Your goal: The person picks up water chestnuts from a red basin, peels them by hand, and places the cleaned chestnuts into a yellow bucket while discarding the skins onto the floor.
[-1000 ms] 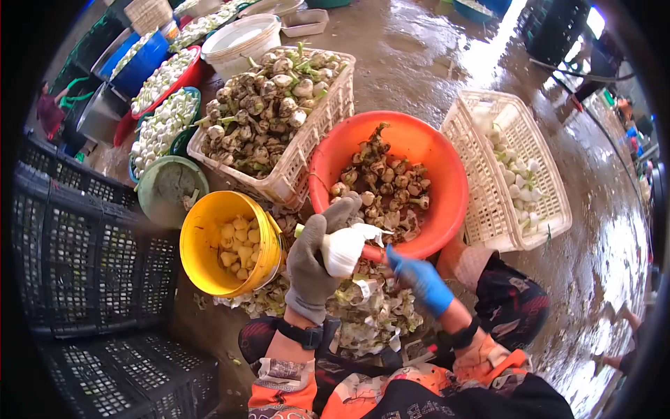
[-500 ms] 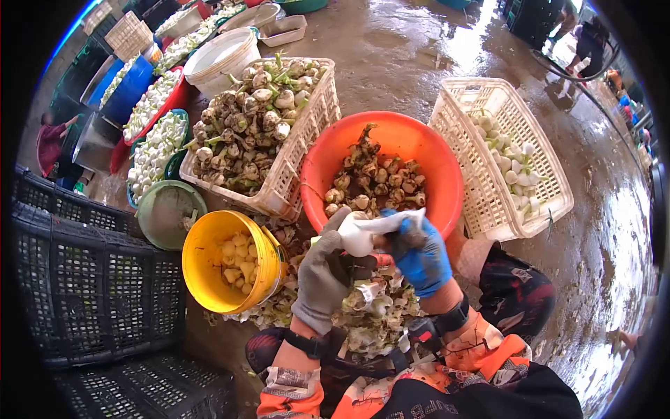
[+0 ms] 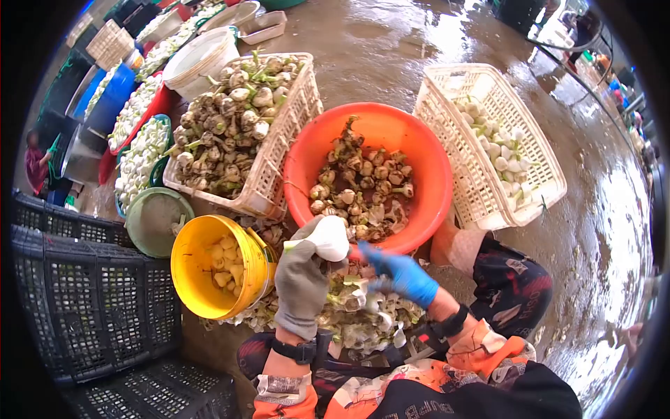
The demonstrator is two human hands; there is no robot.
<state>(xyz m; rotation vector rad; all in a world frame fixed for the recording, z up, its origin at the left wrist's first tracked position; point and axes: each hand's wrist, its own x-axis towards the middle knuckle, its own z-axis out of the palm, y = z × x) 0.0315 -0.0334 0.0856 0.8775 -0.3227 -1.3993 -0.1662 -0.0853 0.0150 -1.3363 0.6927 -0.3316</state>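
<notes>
My left hand (image 3: pixel 301 279), in a grey glove, grips a peeled white bulb (image 3: pixel 326 239) just in front of the orange tub (image 3: pixel 426 160) of muddy unpeeled bulbs. My right hand (image 3: pixel 399 274), in a blue glove, hovers a little right of the bulb above a heap of white and green peelings (image 3: pixel 356 314); what it holds is blurred and I cannot tell. A yellow bucket (image 3: pixel 188 276) with pale peeled pieces stands to the left of my left hand.
A white crate (image 3: pixel 279 150) of muddy bulbs sits behind the bucket, and a white basket (image 3: pixel 534 150) of clean bulbs lies right of the tub. Black crates (image 3: pixel 77 293) stand at the left. A green bowl (image 3: pixel 150 220), further tubs and a wet floor (image 3: pixel 593 244) surround them.
My right hand has pulled away from the bulb, down and to the right, and the white skin it was stripping is off. My left hand still holds the bulb, now bare.
</notes>
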